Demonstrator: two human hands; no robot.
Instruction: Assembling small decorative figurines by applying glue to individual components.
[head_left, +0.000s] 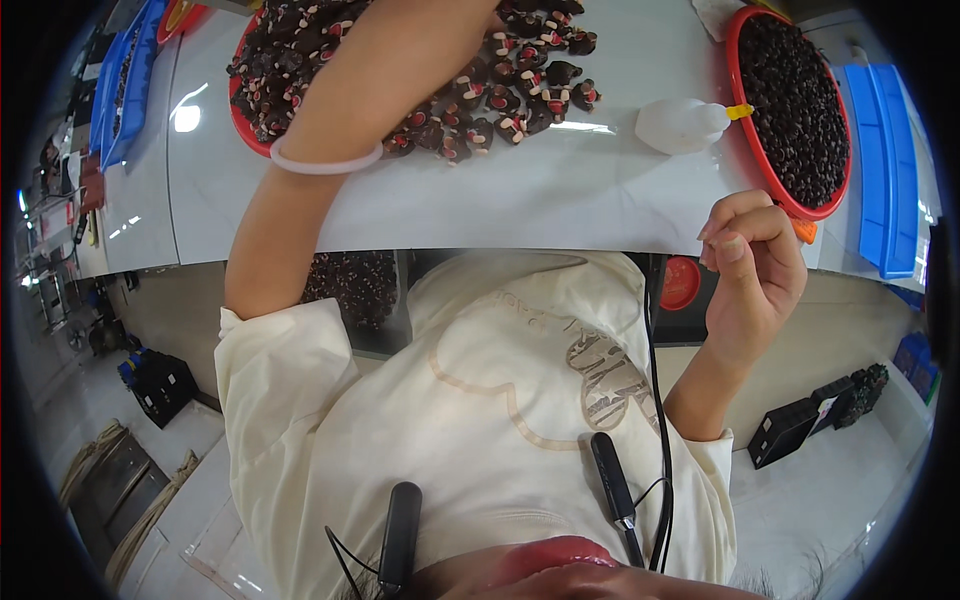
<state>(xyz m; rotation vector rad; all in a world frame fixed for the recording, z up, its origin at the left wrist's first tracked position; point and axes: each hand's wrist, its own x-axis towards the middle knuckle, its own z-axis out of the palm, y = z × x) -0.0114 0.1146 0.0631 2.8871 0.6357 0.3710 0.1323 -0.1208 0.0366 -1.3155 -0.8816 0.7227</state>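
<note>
My left arm, with a pale bracelet [325,163] round the wrist, reaches over a pile of small dark figures [520,85] with red and cream parts. My left hand [440,35] meets the top edge of the picture, where its fingers are out of sight. Under that forearm a red-rimmed round tray [243,112] holds more of these figures. My right hand [757,262] is raised by the table's front edge, fingers curled and thumb against them; whatever they pinch is too small to make out. Beyond it lies a white squeeze bottle [683,126] with a yellow nozzle.
At the right, a red tray [738,90] full of small dark pieces touches the bottle's nozzle, beside a blue tray [885,170]. Another blue tray [125,90] stands far left. Below the white table [480,215] are a container of dark pieces [352,288] and a red round thing [681,283].
</note>
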